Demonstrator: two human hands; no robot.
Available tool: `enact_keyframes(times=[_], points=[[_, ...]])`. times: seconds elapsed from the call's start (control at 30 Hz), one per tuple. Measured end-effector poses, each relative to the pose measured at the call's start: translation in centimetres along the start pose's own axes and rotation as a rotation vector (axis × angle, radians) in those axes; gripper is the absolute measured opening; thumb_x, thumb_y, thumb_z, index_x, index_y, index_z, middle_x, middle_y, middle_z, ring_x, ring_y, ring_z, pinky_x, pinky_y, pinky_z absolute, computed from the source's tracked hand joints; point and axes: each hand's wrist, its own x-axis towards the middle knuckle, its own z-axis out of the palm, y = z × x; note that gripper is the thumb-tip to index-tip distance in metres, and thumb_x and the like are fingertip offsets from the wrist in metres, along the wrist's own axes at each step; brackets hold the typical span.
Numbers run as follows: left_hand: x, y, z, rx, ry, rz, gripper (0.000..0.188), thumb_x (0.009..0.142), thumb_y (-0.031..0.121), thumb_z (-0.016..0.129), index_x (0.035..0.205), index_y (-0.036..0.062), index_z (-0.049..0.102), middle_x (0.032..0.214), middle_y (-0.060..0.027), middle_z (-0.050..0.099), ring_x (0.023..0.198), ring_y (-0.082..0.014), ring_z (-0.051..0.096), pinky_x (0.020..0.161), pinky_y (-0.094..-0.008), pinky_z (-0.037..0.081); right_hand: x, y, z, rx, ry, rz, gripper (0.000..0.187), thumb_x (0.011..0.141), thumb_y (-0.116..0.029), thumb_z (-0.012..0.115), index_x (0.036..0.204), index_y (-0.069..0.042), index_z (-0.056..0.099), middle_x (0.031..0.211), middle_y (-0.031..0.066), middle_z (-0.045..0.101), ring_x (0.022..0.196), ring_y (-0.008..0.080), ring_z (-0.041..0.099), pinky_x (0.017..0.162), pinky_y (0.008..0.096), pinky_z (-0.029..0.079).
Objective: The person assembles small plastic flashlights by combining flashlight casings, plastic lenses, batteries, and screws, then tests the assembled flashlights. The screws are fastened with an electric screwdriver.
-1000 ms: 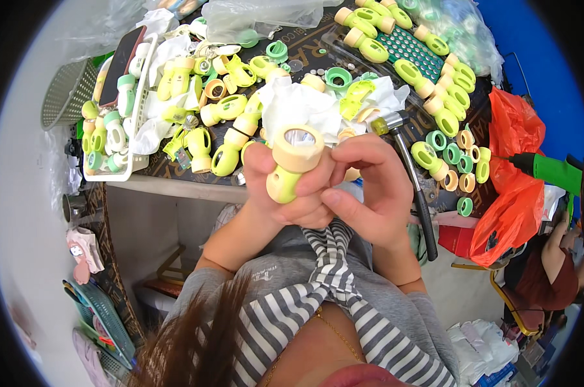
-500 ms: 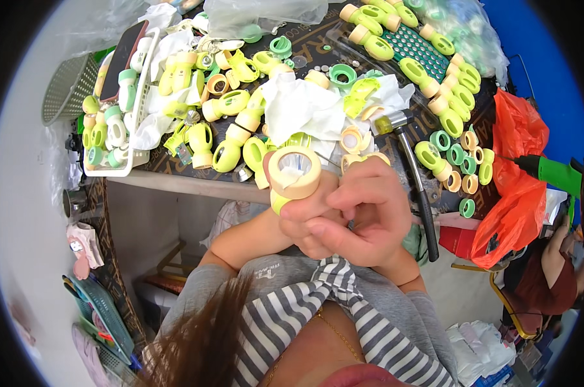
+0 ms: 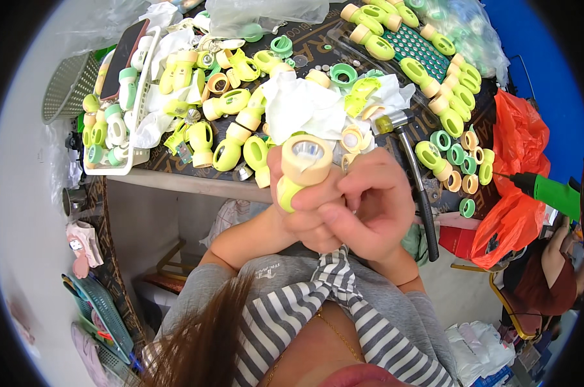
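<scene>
A small toy flashlight (image 3: 312,171) with a cream head and a yellow-green body is gripped in my left hand (image 3: 310,211). Its round front, with a shiny reflector inside, faces up. My right hand (image 3: 381,201) is closed beside it, fingers curled and pinched against the left fingers; whatever lies between its fingertips is too hidden to name. Just beyond the hands, on the table edge, lie a yellow-green flashlight (image 3: 256,155) and a cream ring part (image 3: 352,138). A crumpled white cloth (image 3: 305,109) spreads behind them.
A hammer (image 3: 416,168) with a black handle lies right of my hands, its handle over the table edge. Left stands a white basket (image 3: 143,97) of flashlights. Green rings (image 3: 455,154) and a green-bodied power tool (image 3: 553,192) are at right, by a red plastic bag (image 3: 518,135).
The flashlight has shifted slightly right and up, and its head has tilted so that more of its side shows. Both hands moved with it. The power tool at right has shifted slightly.
</scene>
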Motion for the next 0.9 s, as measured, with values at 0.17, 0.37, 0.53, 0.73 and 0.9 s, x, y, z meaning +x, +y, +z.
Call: enact_keyframes(times=[0.17,0.37,0.53,0.73,0.9], points=[[0.1,0.3,0.1,0.121,0.144,0.053,0.039,0.077,0.044,0.041,0.077,0.0047,0.041,0.041,-0.0049,0.040,0.029,-0.0131,0.029,0.032,-0.0246,0.024,0.0,0.7,0.0,0.080,0.143,0.064,0.024,0.069,0.001,0.058,0.090,-0.003,0.046,0.076,0.0034,0.045,0.062,0.0075,0.039,0.057,0.0196,0.032],[0.3,0.6,3.0,0.543,0.650,0.132,0.045,0.084,0.046,0.030,0.089,0.0018,0.039,0.044,-0.0048,0.041,0.033,-0.0124,0.033,0.036,-0.0225,0.028,0.1,0.9,0.2,0.180,0.251,0.222,0.024,0.074,-0.001,0.056,0.096,0.000,0.047,0.080,0.0034,0.046,0.065,0.0072,0.043,0.059,0.0200,0.036],[0.4,0.5,3.6,1.133,0.827,0.237,0.048,0.087,0.041,0.024,0.099,-0.0032,0.039,0.071,-0.0076,0.045,0.041,-0.0129,0.040,0.038,-0.0219,0.030,0.1,1.1,-0.4,0.079,0.075,0.302,0.029,0.081,-0.010,0.047,0.106,0.005,0.041,0.090,0.0080,0.050,0.081,0.0129,0.050,0.073,0.0257,0.042],[0.7,0.4,3.8,1.150,0.868,0.231,0.045,0.085,0.037,0.030,0.100,-0.0040,0.039,0.076,-0.0092,0.046,0.045,-0.0152,0.042,0.039,-0.0233,0.033,0.1,1.1,-0.2,0.030,0.093,0.314,0.029,0.082,-0.012,0.045,0.106,0.005,0.042,0.093,0.0092,0.050,0.083,0.0135,0.051,0.073,0.0256,0.042],[0.2,0.8,4.2,1.143,0.879,0.137,0.046,0.077,0.035,0.045,0.102,-0.0039,0.039,0.078,-0.0110,0.047,0.048,-0.0168,0.045,0.039,-0.0241,0.036,0.2,1.3,0.3,0.168,0.198,0.304,0.023,0.078,-0.008,0.052,0.098,0.003,0.048,0.085,0.0066,0.049,0.070,0.0108,0.050,0.063,0.0234,0.041]])
